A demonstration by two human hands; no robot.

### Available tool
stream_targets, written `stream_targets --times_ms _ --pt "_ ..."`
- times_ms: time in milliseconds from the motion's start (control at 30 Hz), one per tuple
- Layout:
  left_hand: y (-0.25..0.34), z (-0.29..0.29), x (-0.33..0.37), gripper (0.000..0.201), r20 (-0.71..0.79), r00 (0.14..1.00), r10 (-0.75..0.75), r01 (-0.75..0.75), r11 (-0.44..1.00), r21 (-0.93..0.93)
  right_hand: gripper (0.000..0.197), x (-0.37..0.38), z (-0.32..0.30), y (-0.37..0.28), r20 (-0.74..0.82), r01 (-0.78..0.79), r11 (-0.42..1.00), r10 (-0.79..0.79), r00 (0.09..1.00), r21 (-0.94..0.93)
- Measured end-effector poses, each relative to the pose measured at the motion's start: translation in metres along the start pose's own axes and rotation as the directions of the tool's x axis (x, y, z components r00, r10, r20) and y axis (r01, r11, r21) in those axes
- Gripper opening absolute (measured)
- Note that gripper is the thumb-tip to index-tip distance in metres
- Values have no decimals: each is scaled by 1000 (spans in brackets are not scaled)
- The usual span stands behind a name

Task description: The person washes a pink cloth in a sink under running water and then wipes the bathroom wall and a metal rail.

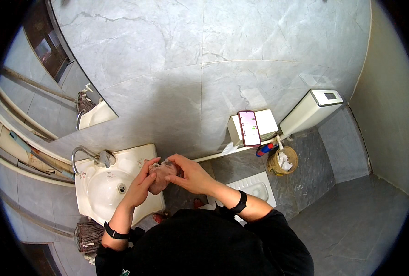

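Both hands hold a crumpled, pinkish-brown, soft-looking bundle, perhaps a wet cloth; its kind is not clear. My left hand is closed on its left side, with the thumb laid against it. From the right, my right hand grips it with the thumb in front and the fingers over the top. The bundle is over the right part of a white washbasin. A curved metal tap stands at the basin's back left.
A mirror hangs at the left, above the basin. Below left is a mop head. To the right are a phone on a white box, a tall white cistern, a waste bin with paper, and a squat toilet.
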State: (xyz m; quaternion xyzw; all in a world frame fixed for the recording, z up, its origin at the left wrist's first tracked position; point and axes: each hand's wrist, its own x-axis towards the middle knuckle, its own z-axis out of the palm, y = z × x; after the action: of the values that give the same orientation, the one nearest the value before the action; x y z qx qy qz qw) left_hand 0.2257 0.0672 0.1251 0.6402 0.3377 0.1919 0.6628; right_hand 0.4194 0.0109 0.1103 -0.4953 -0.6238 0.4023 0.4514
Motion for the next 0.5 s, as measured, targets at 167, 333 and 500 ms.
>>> stream_targets --times_ms 167,333,500 --pt "-16 -5 2 28 -72 996 48 -54 995 -87 36 1 2 1 -49 42 999 -43 998 -27" --pt "-25 -6 6 13 -194 979 59 -70 996 -54 40 1 2 -9 1 -19 998 19 1000 -55" --pt "-28 -7 9 9 -231 970 75 -82 996 -19 40 0 5 -8 27 -21 998 23 999 -52"
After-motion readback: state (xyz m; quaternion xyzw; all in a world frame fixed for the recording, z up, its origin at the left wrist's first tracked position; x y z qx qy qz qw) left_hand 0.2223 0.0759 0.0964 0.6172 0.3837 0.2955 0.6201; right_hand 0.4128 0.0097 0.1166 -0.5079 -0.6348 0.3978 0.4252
